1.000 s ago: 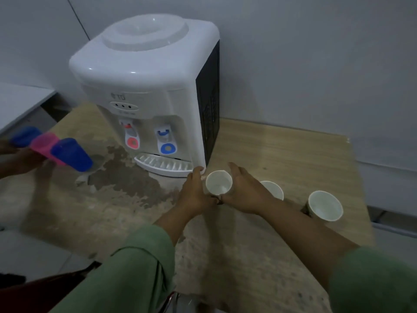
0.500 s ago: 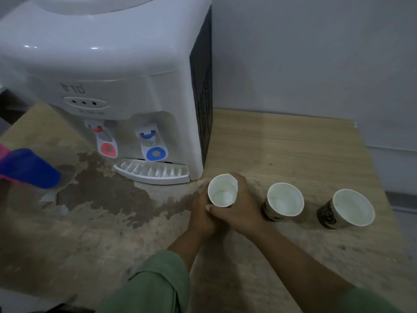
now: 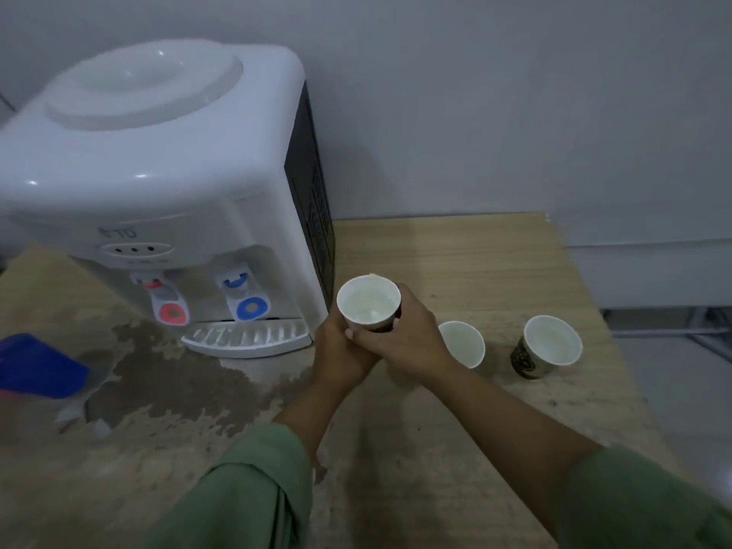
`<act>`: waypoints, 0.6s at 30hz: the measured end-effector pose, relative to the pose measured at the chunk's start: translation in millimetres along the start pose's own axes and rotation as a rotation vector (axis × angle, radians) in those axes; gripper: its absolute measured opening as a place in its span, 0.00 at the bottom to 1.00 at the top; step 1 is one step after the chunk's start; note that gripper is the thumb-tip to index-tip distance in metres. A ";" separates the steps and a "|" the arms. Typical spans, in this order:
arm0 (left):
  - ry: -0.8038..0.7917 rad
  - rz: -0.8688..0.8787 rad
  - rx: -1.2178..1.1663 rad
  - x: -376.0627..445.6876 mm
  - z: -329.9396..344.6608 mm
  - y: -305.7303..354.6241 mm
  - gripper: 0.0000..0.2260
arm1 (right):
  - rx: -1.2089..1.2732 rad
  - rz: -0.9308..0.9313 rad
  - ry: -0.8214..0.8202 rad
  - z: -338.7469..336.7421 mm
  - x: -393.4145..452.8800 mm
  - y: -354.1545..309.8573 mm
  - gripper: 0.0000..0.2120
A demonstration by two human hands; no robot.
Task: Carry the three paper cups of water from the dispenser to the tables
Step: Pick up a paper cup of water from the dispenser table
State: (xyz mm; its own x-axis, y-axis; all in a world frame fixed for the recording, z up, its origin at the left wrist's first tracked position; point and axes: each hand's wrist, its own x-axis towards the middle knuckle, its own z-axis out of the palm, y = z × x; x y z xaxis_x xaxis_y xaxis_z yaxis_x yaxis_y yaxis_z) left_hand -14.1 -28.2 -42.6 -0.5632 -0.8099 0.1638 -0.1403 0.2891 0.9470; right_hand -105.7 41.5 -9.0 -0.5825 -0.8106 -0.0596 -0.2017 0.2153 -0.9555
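Observation:
A white paper cup (image 3: 369, 303) with water in it is held just above the wooden table, right of the dispenser's drip tray. My left hand (image 3: 340, 356) wraps its left and lower side. My right hand (image 3: 404, 342) grips it from the right, fingers across the front. A second paper cup (image 3: 464, 344) stands on the table right behind my right hand, partly hidden by it. The third paper cup (image 3: 548, 346), with a dark printed side, stands further right, apart from both hands.
The white water dispenser (image 3: 158, 184) with red and blue taps stands at the left on the worn wooden table (image 3: 455, 251). A blue plastic cup (image 3: 39, 366) pokes in at the left edge. The table's right edge lies near the third cup; a grey wall is behind.
Both hands have lifted the held cup off the table and a little toward the dispenser. The view has pulled back and tilted up. The coloured cups at left have slid mostly out of frame.

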 end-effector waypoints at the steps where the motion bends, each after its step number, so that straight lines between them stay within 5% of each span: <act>1: -0.008 0.019 -0.002 3.8 0.0 9.6 0.29 | 0.007 -0.019 0.012 -5.1 0.0 -8.4 0.33; 9: -0.082 0.224 0.057 29.9 25.3 93.2 0.25 | 0.009 -0.103 0.163 -67.0 -9.8 -61.7 0.33; 18: -0.248 0.379 0.057 17.2 128.0 178.0 0.30 | 0.014 -0.135 0.394 -189.4 -55.4 -68.0 0.29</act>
State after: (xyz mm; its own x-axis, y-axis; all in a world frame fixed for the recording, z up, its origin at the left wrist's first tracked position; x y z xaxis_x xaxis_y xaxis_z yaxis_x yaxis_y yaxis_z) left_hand -153.0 74.6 93.4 -0.7603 -0.4968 0.4185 0.0731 0.5747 0.8151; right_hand -208.8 174.9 114.0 -0.8090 -0.5600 0.1788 -0.2875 0.1115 -0.9513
